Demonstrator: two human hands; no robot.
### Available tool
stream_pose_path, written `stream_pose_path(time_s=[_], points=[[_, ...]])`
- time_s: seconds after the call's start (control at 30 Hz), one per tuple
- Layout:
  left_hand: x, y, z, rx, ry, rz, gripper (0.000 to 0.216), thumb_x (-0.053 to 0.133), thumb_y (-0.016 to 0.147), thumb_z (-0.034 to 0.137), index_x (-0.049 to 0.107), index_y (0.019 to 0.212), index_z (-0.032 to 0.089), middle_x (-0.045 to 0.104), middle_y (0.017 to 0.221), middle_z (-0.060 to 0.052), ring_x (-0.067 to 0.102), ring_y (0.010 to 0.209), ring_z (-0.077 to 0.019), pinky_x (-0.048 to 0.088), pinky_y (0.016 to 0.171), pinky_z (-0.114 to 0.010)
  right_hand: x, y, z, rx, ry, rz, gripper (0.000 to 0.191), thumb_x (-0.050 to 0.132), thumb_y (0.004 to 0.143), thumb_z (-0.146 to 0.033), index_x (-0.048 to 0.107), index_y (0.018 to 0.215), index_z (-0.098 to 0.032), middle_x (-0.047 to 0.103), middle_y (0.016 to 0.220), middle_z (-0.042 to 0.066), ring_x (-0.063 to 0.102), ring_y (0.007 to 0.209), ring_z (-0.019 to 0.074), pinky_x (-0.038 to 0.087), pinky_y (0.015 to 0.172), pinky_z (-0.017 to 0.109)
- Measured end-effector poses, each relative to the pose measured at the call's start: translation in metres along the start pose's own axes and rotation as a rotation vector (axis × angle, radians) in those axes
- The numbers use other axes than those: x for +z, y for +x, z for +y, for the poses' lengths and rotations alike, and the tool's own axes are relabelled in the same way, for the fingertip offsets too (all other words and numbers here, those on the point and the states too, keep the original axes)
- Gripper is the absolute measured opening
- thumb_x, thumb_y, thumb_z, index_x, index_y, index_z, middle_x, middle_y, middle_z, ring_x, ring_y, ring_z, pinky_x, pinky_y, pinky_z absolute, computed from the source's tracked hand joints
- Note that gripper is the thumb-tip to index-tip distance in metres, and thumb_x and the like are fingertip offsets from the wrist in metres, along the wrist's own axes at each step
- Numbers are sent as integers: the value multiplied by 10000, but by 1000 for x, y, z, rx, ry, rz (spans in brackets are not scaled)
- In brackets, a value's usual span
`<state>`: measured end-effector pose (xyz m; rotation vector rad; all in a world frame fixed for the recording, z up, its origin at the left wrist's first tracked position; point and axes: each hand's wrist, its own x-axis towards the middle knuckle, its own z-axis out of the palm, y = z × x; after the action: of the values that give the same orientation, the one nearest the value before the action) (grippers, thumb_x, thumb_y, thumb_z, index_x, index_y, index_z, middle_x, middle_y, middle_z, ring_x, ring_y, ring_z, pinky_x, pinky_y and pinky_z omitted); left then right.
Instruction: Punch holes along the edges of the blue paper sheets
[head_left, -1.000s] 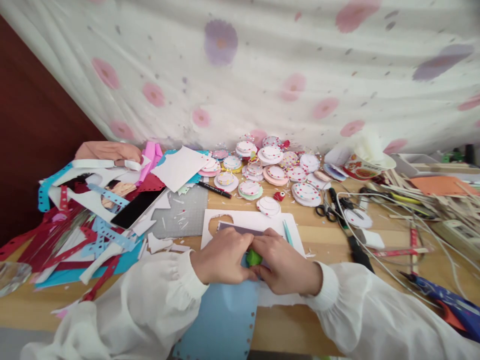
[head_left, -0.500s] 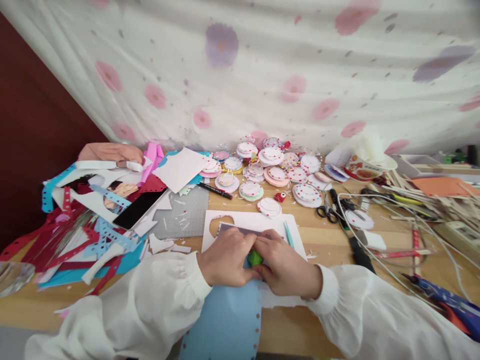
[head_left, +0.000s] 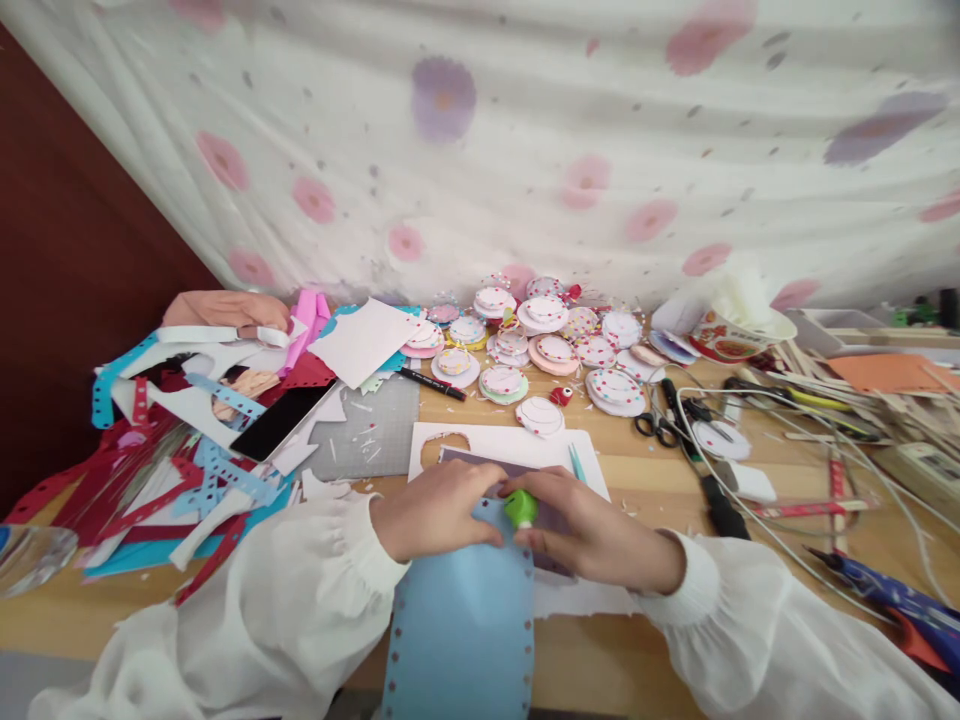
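Note:
My left hand (head_left: pixel 433 520) is closed on the top left edge of a light blue paper sheet (head_left: pixel 461 620) that has small holes punched along its sides. My right hand (head_left: pixel 592 535) pinches a small green hole punch (head_left: pixel 520 509) at the sheet's top right corner. Both hands rest over a white sheet (head_left: pixel 510 448) with a cut-out, lying on the wooden table (head_left: pixel 645 480). White sleeves cover both arms.
Several decorated paper discs (head_left: pixel 540 345) lie at the back. Scissors (head_left: pixel 654 420), cables and a black marker (head_left: pixel 431 382) lie nearby. A heap of red, blue and white paper scraps (head_left: pixel 172 450) and a phone (head_left: pixel 283 418) fill the left. Wooden sticks (head_left: pixel 862 400) lie right.
The blue sheet has slid away from the hands' cover so more of it shows. The green punch has moved to the sheet's upper right corner, and my right hand shifted right.

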<state>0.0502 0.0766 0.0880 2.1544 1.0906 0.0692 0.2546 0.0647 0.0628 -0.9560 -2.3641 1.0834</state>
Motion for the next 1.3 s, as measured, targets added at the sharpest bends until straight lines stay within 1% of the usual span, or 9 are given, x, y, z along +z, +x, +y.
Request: stream_pose_path(time_s=[0.17, 0.33, 0.5, 0.7, 0.83, 1.0, 1.1, 1.2, 1.3], points=[[2, -11, -3, -83, -138, 34, 477, 710, 717, 242, 587, 1177, 217, 676, 1087, -56, 615, 1017, -240, 465, 852, -334, -5, -6, -5, 26, 199, -5, 341, 559, 887, -336, 534, 1200, -202, 625, 1186, 93, 572, 1081, 219, 437, 938, 369], [1, -18, 0, -120, -311, 12, 465, 730, 688, 265, 618, 1134, 190, 673, 1119, -45, 623, 995, -220, 480, 826, -301, -2, -10, -10, 72, 309, -56, 333, 552, 891, -353, 539, 1195, -215, 627, 1150, 61, 569, 1062, 201, 436, 942, 344], [0, -24, -3, -150, -424, -35, 385, 751, 649, 305, 675, 1007, 184, 701, 1036, -32, 628, 959, -230, 467, 811, -298, 9, -15, -8, 119, 449, -10, 334, 556, 883, -407, 547, 1150, -207, 617, 1078, 56, 580, 966, 182, 466, 874, 323], [7, -34, -14, -131, -461, -122, 219, 682, 706, 341, 692, 820, 154, 659, 754, 14, 592, 712, -157, 399, 603, -213, 15, -15, -4, 182, 548, 177, 340, 530, 883, -460, 535, 1120, -217, 619, 1057, 73, 578, 1003, 210, 466, 884, 351], [7, -39, -15, -126, -441, -80, 216, 601, 780, 349, 665, 767, 143, 596, 683, 26, 533, 643, -123, 361, 567, -198, 15, -14, -4, 200, 466, 184, 332, 541, 878, -446, 569, 1114, -215, 626, 1088, 80, 581, 999, 220, 475, 877, 359], [5, -48, -12, -139, -332, 10, 269, 554, 830, 362, 652, 714, 140, 607, 691, 16, 545, 673, -133, 370, 587, -198, 15, -14, -4, 169, 468, 179, 343, 566, 873, -400, 575, 1171, -230, 572, 1284, 83, 513, 1182, 246, 397, 1008, 402], [5, -58, -12, -161, -275, 77, 288, 524, 865, 365, 644, 708, 155, 626, 704, 15, 567, 708, -140, 396, 619, -199, 12, -20, -6, 197, 485, 213, 306, 529, 895, -404, 590, 1151, -247, 614, 1234, 71, 540, 1153, 242, 414, 986, 392], [7, -73, -19, -133, -249, 191, 263, 523, 879, 335, 652, 721, 169, 649, 743, 7, 593, 746, -142, 437, 697, -210, 14, -35, -4, 212, 519, 372, 242, 513, 903, -404, 593, 1092, -276, 680, 1093, 46, 598, 1042, 221, 470, 904, 340], [17, -89, -33, -127, -269, 340, 201, 529, 884, 308, 679, 805, 200, 675, 993, -28, 614, 959, -176, 454, 869, -251, 27, -58, 2, 268, 509, 618, 246, 542, 882, -406, 577, 1096, -288, 688, 1022, 38, 610, 1002, 220, 487, 892, 317]])
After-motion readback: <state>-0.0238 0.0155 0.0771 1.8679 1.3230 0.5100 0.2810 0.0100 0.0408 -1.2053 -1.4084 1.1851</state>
